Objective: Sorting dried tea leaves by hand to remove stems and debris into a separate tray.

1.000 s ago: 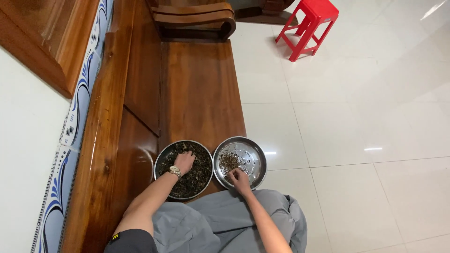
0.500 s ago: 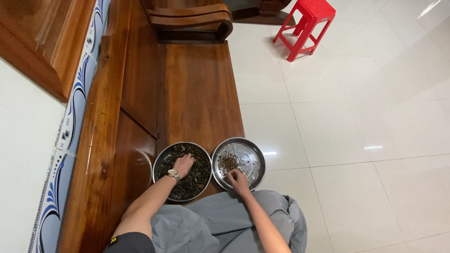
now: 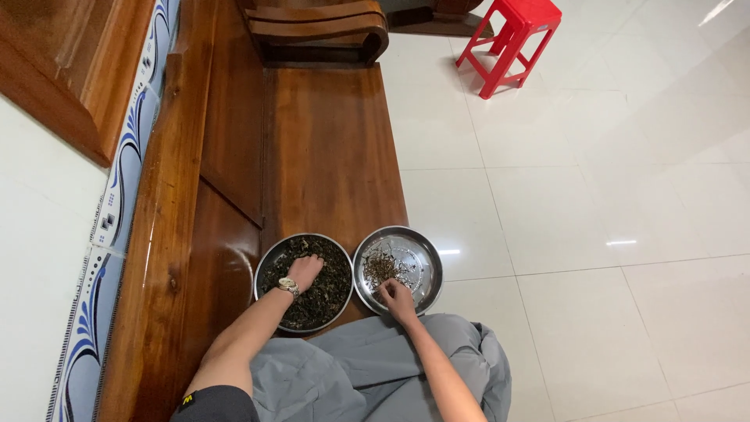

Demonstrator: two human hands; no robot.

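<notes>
Person seated on a long wooden bench (image 3: 328, 156) at lower centre of the frame, grey trousers (image 3: 367, 375) filling the bottom edge. Two round metal pans sit side by side on the bench seat just ahead of the knees, rims almost touching. The left pan (image 3: 268, 270) is nearly full of dark dried leaves (image 3: 332, 285); the left hand (image 3: 303, 270), wristwatch (image 3: 288, 287) on the wrist, rests palm down in the leaves, fingers curled into them, too small to tell whether it grips any. The right pan (image 3: 426, 270) is mostly bare metal with a small heap of brownish stems (image 3: 380, 268) at its left side; the right hand (image 3: 396, 295) lies over its near rim, fingers drawn together, hold unclear. A red plastic stool (image 3: 512, 39) stands on the white tiled floor (image 3: 609, 203) at upper right, well apart.
</notes>
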